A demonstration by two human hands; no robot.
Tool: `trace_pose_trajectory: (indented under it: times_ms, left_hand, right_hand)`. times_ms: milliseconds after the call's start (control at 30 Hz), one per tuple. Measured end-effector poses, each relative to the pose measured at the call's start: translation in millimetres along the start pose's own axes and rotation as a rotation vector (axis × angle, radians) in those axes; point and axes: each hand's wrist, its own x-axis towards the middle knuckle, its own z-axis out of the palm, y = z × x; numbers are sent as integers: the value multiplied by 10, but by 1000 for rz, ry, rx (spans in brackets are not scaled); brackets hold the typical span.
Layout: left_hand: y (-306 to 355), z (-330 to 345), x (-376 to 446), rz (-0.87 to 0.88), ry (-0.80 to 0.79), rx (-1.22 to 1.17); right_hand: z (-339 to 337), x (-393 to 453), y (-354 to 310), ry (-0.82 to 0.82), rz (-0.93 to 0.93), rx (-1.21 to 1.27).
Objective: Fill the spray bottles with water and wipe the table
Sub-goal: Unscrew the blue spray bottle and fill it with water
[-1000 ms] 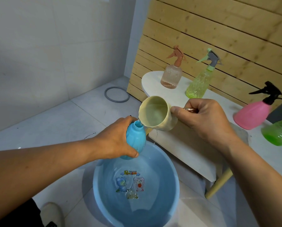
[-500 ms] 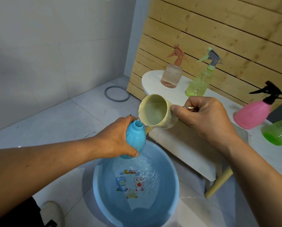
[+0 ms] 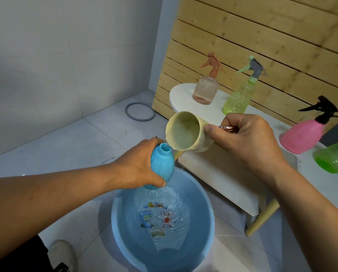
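I take the blue basin (image 3: 207,222) on the floor as my landmark. Above its far rim my left hand (image 3: 136,169) wraps around the blue bottle (image 3: 161,165), fingers and thumb curled round its body, its open neck tilted up and its spray head off. My right hand (image 3: 248,140) pinches the handle of the cream cup (image 3: 183,132), tipped so its lip sits just at the bottle's mouth, and a thin stream runs in. Some water seems to spill past the bottle, since the basin's surface below is rippled.

Beyond the basin, on the white table (image 3: 213,165), stand the peach bottle (image 3: 205,89), the yellow-green bottle (image 3: 237,99) and the pink bottle (image 3: 303,134), spray heads on; a green bottle (image 3: 335,158) lies at the far right. The peach one shows only a little liquid at its base.

I judge the filling to be underway, with the blue bottle mid-fill. How full the others are I can't tell. Capping this bottle and wiping the table are still ahead; I see no cloth.
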Motion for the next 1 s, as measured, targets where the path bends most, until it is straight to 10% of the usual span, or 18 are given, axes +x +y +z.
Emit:
trace_pose_trajectory:
  times_ms: [1000]
  left_hand:
    - [-1, 20, -2, 18, -7, -14]
  right_hand:
    - [-24, -52, -87, 26, -61, -64]
